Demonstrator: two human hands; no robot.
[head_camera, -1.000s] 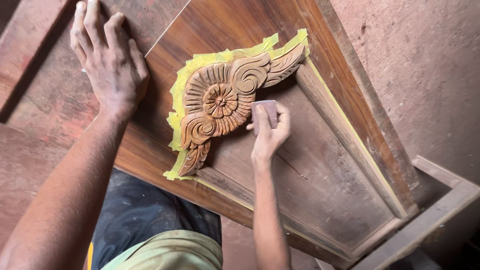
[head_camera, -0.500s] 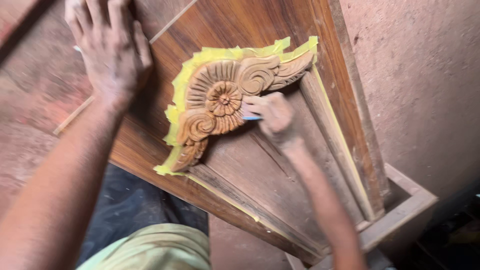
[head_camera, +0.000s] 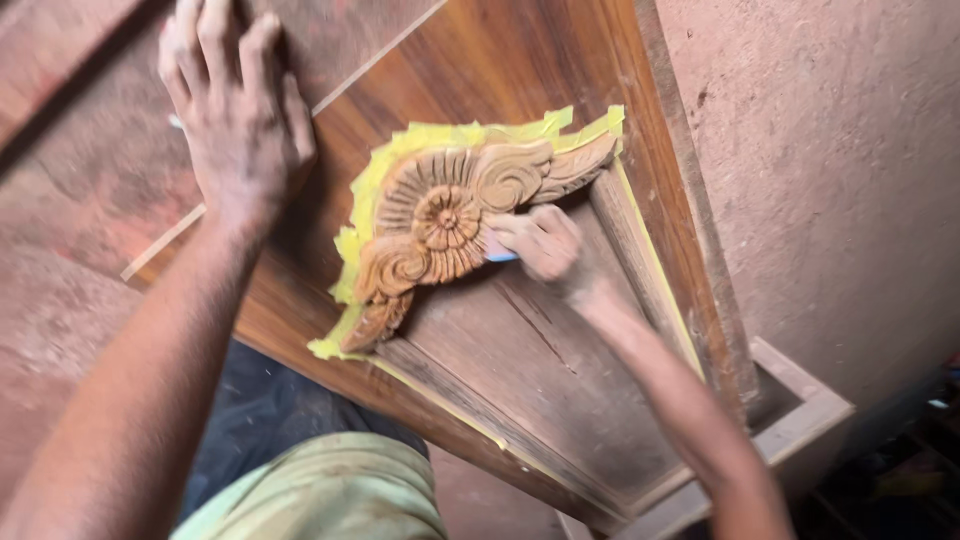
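A carved wooden corner ornament (head_camera: 450, 215) with a flower and scroll shapes is fixed to a brown wooden door panel (head_camera: 560, 370). Yellow masking tape (head_camera: 352, 250) borders the carving. My right hand (head_camera: 540, 240) is closed on a small piece of sandpaper (head_camera: 500, 252) and presses it against the carving's right edge, blurred by motion. My left hand (head_camera: 235, 110) lies flat, fingers spread, on the door's wood to the upper left of the carving.
A dusty reddish wall (head_camera: 830, 170) rises on the right. A grey wooden frame piece (head_camera: 800, 420) sits at the door's lower right. My dark trousers (head_camera: 270, 420) and green shirt (head_camera: 330, 495) show below the door edge.
My right hand has moved from the panel right of the carving onto the carving's edge. The view has shifted and blurred. My left hand stays flat on the door.
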